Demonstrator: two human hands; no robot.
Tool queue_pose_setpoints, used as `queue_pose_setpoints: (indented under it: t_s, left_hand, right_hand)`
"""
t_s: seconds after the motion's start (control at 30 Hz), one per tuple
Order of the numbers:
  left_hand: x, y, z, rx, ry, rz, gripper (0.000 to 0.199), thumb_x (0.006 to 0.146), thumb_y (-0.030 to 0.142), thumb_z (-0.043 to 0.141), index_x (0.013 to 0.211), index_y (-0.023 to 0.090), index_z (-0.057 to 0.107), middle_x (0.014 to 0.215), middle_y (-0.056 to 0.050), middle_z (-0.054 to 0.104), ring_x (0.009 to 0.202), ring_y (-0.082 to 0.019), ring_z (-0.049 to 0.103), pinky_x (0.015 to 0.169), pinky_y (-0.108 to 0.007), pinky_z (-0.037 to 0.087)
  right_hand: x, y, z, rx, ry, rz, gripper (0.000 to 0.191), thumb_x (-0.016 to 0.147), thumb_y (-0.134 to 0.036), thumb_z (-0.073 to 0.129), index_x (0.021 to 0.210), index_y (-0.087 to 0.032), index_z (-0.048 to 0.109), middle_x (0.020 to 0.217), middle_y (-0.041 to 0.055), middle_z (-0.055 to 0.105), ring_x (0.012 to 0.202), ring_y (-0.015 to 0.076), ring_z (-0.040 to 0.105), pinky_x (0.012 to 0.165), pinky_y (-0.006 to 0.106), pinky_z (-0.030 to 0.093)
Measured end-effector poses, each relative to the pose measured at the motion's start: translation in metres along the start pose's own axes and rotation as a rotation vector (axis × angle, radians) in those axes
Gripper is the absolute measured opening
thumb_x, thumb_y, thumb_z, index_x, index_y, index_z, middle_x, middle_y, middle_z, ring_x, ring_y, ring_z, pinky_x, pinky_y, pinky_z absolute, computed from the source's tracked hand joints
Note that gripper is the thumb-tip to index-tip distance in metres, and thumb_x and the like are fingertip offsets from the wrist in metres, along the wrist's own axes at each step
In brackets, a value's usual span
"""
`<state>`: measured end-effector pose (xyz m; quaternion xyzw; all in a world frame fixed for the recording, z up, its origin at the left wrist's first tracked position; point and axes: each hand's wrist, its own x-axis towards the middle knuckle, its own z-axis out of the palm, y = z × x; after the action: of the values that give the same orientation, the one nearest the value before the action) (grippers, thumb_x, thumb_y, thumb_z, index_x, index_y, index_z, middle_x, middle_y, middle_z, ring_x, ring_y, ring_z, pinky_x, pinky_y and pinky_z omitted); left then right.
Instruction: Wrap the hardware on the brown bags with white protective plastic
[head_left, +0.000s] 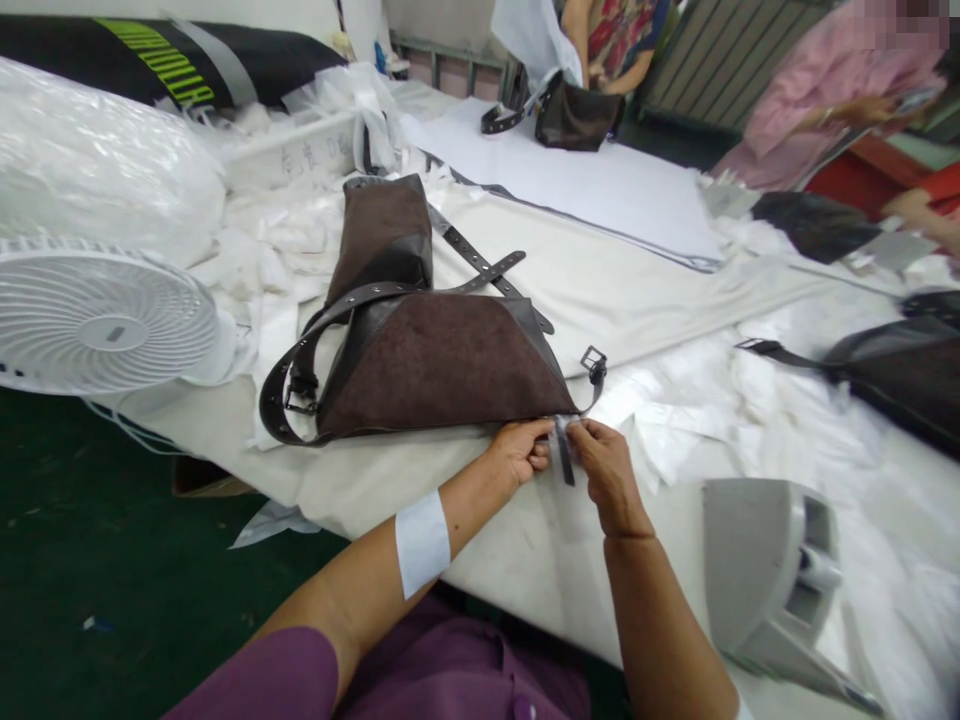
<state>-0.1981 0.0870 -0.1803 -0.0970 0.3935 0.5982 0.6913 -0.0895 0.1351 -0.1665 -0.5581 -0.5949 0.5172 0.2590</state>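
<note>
A dark brown handbag (450, 365) with a suede-like panel and black trim lies on the cloth-covered table in front of me. Its eyelet strap (279, 385) loops out at the left, and a short buckle strap (596, 372) sticks out at the right end. At the bag's lower right corner, my left hand (525, 448) pinches a clear plastic piece around a dark zipper end (565, 458). Opposite it, my right hand (604, 460) is closed on the same plastic, its fingertips close to the left ones. A white patch (422, 540) sticks to my left forearm.
Behind the bag lies a second brown bag (386, 235). A white fan (112, 320) stands at the left, and a grey tape dispenser (772, 570) at the right near crumpled white paper. Another bag (900, 375) lies far right. Other people work across the table.
</note>
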Motion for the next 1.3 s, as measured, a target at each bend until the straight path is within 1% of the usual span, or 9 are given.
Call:
queue_pose_setpoints:
  t_s: [0.2,0.37,0.47,0.57,0.73,0.87,1.07,1.17,1.3]
  left_hand:
    - [-0.002,-0.007,0.006,-0.010,0.004,0.089,0.023,0.063,0.016,0.073,0.064,0.015,0.050,0.051,0.007,0.040,0.036,-0.001,0.030,0.035,-0.015,0.013]
    - [-0.003,-0.011,0.009,-0.014,0.068,0.187,0.032,0.056,0.021,0.080,0.062,0.015,0.049,0.052,0.007,0.042,0.038,-0.001,0.032,0.036,-0.016,0.014]
    - [-0.003,-0.011,0.008,-0.009,0.075,0.188,0.032,0.055,0.022,0.081,0.064,0.015,0.051,0.054,0.006,0.045,0.039,-0.001,0.033,0.037,-0.016,0.016]
    - [-0.004,-0.011,0.006,-0.007,0.060,0.196,0.029,0.057,0.021,0.079,0.065,0.014,0.052,0.056,0.005,0.047,0.041,-0.002,0.036,0.037,-0.016,0.020]
    - [-0.005,-0.011,0.003,0.012,0.051,0.206,0.022,0.062,0.016,0.073,0.066,0.015,0.052,0.056,0.005,0.047,0.042,-0.004,0.041,0.038,-0.017,0.028]
    - [-0.002,-0.011,0.004,0.046,0.073,0.217,0.022,0.063,0.015,0.073,0.067,0.015,0.051,0.054,0.006,0.047,0.040,-0.004,0.039,0.036,-0.018,0.025]
    - [-0.002,-0.007,0.002,0.168,0.053,0.194,0.019,0.065,0.021,0.072,0.068,0.016,0.055,0.052,0.005,0.046,0.039,-0.004,0.037,0.037,-0.019,0.018]
    - [-0.002,-0.004,0.000,0.234,-0.019,0.103,0.017,0.068,0.025,0.069,0.066,0.016,0.055,0.053,0.003,0.049,0.040,-0.006,0.040,0.038,-0.020,0.019]
    - [-0.001,-0.003,0.002,0.210,0.024,0.157,0.014,0.065,0.015,0.066,0.063,0.016,0.053,0.050,0.004,0.045,0.040,-0.005,0.037,0.039,-0.021,0.017]
  right_hand:
    - [0.004,-0.001,-0.003,-0.122,0.094,-0.099,0.023,0.069,-0.039,0.060,0.062,-0.017,0.056,0.049,-0.0038,0.048,0.045,0.0102,0.039,0.044,0.023,0.031]
    - [-0.015,-0.011,-0.005,-0.419,0.452,-0.457,0.017,0.074,-0.034,0.059,0.076,-0.017,0.062,0.070,0.0022,0.062,0.062,0.0154,0.055,0.065,0.027,0.043]
    - [-0.024,-0.017,-0.002,-0.497,0.318,-0.561,0.018,0.078,-0.032,0.056,0.078,-0.018,0.067,0.075,0.0034,0.066,0.065,0.0156,0.059,0.068,0.027,0.044]
    - [-0.021,-0.018,0.003,-0.517,0.203,-0.467,0.018,0.077,-0.032,0.057,0.080,-0.020,0.071,0.073,0.0026,0.069,0.065,0.0171,0.061,0.068,0.029,0.044]
    - [-0.009,-0.011,0.007,-0.408,0.173,-0.263,0.019,0.069,-0.035,0.063,0.078,-0.019,0.070,0.069,0.0027,0.069,0.065,0.0187,0.062,0.065,0.029,0.044]
    - [-0.007,-0.005,0.008,-0.136,0.070,-0.111,0.023,0.064,-0.037,0.067,0.073,-0.017,0.068,0.061,0.0010,0.064,0.054,0.0141,0.054,0.055,0.027,0.041]
    - [0.000,-0.017,-0.005,0.255,-0.232,0.187,0.031,0.054,-0.035,0.078,0.068,-0.015,0.060,0.054,-0.0039,0.054,0.046,0.0076,0.046,0.048,0.022,0.039]
    - [0.004,-0.020,-0.013,0.282,-0.327,0.266,0.033,0.053,-0.035,0.079,0.072,-0.015,0.061,0.060,-0.0019,0.058,0.051,0.0091,0.052,0.052,0.023,0.043]
    - [0.008,-0.020,-0.018,0.206,-0.332,0.262,0.032,0.054,-0.034,0.079,0.073,-0.014,0.062,0.057,-0.0029,0.056,0.049,0.0072,0.048,0.050,0.022,0.041]
